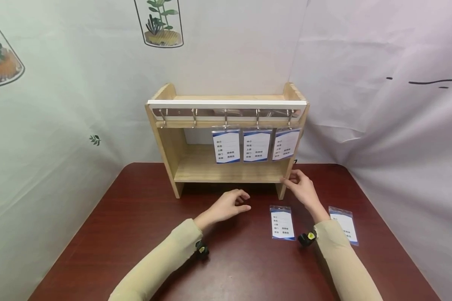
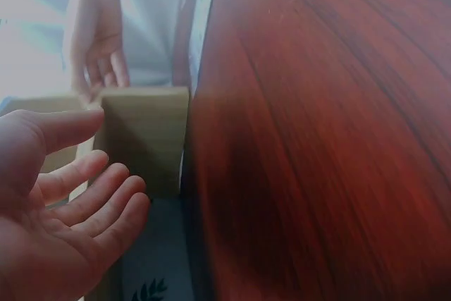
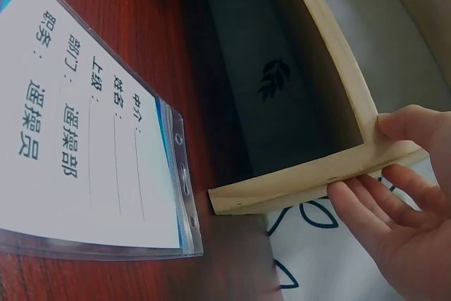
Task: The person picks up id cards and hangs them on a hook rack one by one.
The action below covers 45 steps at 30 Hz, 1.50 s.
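Observation:
A small wooden shelf rack (image 1: 229, 172) stands at the back of the table. My right hand (image 1: 303, 190) holds its right side panel (image 3: 303, 181) low down, the thumb at the front edge by the shelf board and the fingers on the outer face. In front of the rack my left hand (image 1: 227, 205) hovers near the shelf, fingers loosely bent and nothing in them. Three badges in clear sleeves, one in the middle (image 1: 226, 146), another beside it (image 1: 256, 146) and a third at the right (image 1: 285, 144), hang below the rack's hook rail (image 1: 226, 103).
One sleeved badge (image 1: 282, 225) lies on the dark red table (image 1: 226, 267) between my hands. Another badge (image 1: 347, 225) lies farther right, partly covered by the right sleeve (image 1: 335, 242). Two hooks at the left of the rail, one of them (image 1: 194, 118), carry no badge. White cloth walls enclose the table.

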Motion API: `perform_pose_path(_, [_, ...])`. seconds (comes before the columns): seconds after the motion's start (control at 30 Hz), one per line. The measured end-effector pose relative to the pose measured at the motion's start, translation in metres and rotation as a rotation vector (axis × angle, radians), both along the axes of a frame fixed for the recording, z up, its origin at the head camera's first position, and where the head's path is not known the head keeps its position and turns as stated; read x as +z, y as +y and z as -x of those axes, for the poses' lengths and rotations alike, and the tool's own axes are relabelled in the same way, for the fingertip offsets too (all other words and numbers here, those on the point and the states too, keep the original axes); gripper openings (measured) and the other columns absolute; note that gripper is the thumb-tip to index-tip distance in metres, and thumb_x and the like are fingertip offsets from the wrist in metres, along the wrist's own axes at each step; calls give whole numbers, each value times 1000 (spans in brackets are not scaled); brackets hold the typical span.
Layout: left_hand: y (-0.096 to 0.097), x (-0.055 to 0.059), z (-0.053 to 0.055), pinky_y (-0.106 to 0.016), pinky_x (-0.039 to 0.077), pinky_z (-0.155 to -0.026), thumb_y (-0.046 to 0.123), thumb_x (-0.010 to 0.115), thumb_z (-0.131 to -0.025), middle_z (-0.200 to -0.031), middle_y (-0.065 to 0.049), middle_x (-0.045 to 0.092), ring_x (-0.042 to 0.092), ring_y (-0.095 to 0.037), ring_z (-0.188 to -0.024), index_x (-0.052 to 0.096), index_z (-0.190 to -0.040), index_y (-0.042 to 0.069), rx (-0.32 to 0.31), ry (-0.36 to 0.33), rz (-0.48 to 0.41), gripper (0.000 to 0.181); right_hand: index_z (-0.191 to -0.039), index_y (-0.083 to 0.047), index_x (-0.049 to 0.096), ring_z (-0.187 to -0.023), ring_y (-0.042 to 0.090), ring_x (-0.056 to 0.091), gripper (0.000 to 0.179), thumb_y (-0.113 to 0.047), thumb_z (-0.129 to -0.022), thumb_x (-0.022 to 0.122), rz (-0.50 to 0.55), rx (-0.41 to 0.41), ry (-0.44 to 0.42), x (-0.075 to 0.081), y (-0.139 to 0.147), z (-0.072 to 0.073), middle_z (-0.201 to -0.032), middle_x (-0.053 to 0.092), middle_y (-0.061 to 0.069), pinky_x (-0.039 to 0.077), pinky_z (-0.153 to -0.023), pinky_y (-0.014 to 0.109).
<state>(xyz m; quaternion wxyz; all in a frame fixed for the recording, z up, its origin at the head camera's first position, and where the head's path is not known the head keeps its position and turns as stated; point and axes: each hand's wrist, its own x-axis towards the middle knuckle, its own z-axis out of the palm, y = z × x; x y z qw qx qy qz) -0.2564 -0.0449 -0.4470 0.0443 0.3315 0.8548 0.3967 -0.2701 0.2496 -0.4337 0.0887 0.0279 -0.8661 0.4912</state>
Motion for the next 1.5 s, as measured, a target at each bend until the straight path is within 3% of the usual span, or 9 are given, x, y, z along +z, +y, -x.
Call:
perform_pose_path(0.1, [14,-3,1,-35,52,-91,20,72,-94,-119,-17,67,66,-28,-106,65,-122,-2,-24,13,38,37,-132,2,54,-111,35,65,57,-38,-95,71,0,-3,-1,0,1,0,-122,65,23,55,-89,42])
perform_pose_path(0.27, [37,-10,0,-29,51,-92,26,71,-94,-116,-13,69,66,-24,-106,67,-122,0,-56,98,156,38,-132,2,53,-112,36,65,56,-38,-96,70,1,-5,-10,0,1,-1,-123,65,25,55,-91,45])
perform_pose_path(0.53, [68,-17,-8,-32,47,-102,36,69,-95,-132,-13,62,58,-23,-123,60,-135,2,-14,93,321,54,-133,2,52,-115,36,64,56,-35,-96,70,32,3,-27,1,0,-1,-125,64,25,54,-93,46])
perform_pose_path(0.8, [86,-24,-14,-32,43,-106,43,71,-92,-145,-14,53,50,-24,-133,54,-143,3,-48,122,431,68,-133,3,52,-115,36,64,54,-33,-96,70,49,-1,-35,3,-1,-1,-126,63,25,54,-93,44])
perform_pose_path(1.1, [84,-25,-23,-35,43,-106,46,73,-90,-151,-9,48,44,-23,-139,53,-145,9,-42,110,506,70,-132,3,52,-114,36,64,54,-32,-96,70,42,-1,-31,2,-4,-2,-125,63,25,55,-92,44])
perform_pose_path(1.5, [49,-20,-28,-29,41,-107,43,80,-84,-145,-8,54,48,-24,-134,59,-140,7,-76,102,521,69,-133,4,51,-116,37,63,56,-33,-96,70,49,6,-41,4,-2,-1,-128,62,26,54,-93,43])
